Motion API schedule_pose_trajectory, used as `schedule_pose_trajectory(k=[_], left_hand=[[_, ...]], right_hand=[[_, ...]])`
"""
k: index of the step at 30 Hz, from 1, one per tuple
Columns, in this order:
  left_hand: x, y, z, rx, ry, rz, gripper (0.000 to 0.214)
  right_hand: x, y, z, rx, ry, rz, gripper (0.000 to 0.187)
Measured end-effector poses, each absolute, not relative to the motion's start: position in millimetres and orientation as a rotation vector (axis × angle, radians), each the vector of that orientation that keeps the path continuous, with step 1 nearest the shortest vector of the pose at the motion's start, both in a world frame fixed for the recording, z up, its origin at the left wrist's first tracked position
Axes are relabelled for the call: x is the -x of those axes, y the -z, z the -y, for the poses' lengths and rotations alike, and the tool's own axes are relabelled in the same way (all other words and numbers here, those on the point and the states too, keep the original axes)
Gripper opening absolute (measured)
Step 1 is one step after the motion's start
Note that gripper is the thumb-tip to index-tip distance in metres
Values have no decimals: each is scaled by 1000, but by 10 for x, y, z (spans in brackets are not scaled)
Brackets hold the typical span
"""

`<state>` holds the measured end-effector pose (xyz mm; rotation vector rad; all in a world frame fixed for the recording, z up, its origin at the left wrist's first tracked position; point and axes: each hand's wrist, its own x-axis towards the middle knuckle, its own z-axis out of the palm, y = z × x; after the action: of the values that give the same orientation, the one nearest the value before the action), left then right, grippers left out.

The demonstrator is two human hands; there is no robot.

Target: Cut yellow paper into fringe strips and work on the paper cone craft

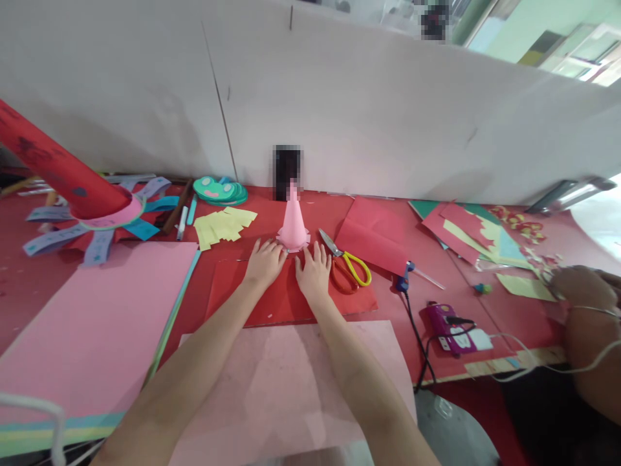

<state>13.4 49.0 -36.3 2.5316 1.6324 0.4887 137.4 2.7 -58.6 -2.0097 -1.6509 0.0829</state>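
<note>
Red table (315, 210), two bare hands, one small pink paper cone (294, 223) standing upright between their fingertips.
From my remote seat I see a pale pink flat sheet (286, 382) nearest the wearer, then a smaller red rectangular sheet (277, 301) under the hands; the cone stands just beyond its far edge. The left hand (264, 262) and right hand (314, 272) lie palm down, fingers extended and slightly parted, gripping nothing that I can see; whether the fingertips press the cone's notched base flaps I cannot tell. Metal scissors with yellow and orange handles (343, 255) rest just beside the right hand. I judge the step in hand as spreading or settling those flaps; the next move calls for light, even fingertip pressure that keeps the cone upright.
</note>
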Motion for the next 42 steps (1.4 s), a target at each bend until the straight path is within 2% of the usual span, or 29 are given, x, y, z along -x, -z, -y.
schedule_pose_trajectory(k=[11, 27, 34, 42], left_hand=[[-115, 350, -465, -2559, -514, -1596, 36], [-90, 342, -508, -2457, -612, -1616, 29], [-59, 425, -547, -2462, -424, -1544, 38], [-70, 415, -527, -2527, -442, -1548, 38]], right_hand=[[-1370, 495, -32, 1921, -96, 1636, 33], [-1372, 535, -37, 1928, -197, 1749, 35], [-1377, 497, -30, 1930, -183, 1723, 32], [-1378, 513, -35, 1917, -205, 1759, 33]])
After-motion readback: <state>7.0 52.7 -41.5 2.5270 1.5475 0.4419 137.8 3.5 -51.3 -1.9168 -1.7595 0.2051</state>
